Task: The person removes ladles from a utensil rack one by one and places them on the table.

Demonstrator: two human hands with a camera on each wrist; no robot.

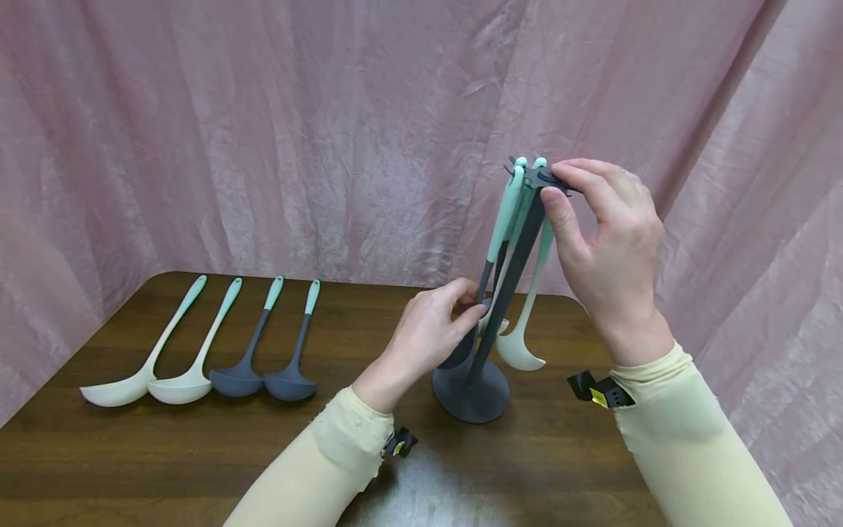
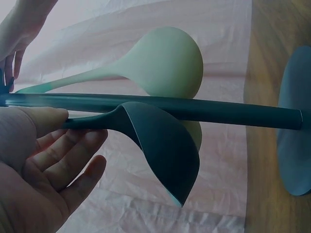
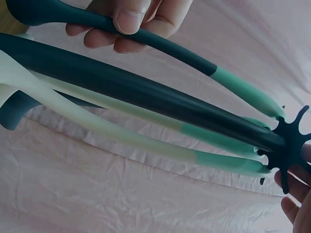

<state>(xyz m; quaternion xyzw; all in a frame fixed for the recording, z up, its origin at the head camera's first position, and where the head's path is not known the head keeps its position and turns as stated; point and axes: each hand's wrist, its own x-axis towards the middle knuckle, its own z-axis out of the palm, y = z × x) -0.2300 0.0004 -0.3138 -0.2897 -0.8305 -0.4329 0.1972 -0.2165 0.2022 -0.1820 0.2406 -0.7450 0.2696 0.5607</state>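
Note:
A dark grey utensil stand with a round base (image 1: 490, 402) and a straight pole (image 1: 515, 285) stands on the table, leaning in the head view. My right hand (image 1: 612, 234) grips the hooked top (image 3: 291, 141) between thumb and fingers. My left hand (image 1: 428, 326) pinches the neck of a dark grey ladle (image 2: 165, 150) with a mint-green handle, whose end sits at the hooks. A cream ladle (image 1: 520, 351) hangs on the pole's right side. Behind the pole hang more utensils, one cream and one dark, partly hidden.
Left on the wooden table (image 1: 369, 351), two cream ladles (image 1: 181, 388) and two dark grey ladles (image 1: 290, 384) lie in a row, mint-green handles pointing away. A pink curtain (image 1: 329, 146) hangs behind the table.

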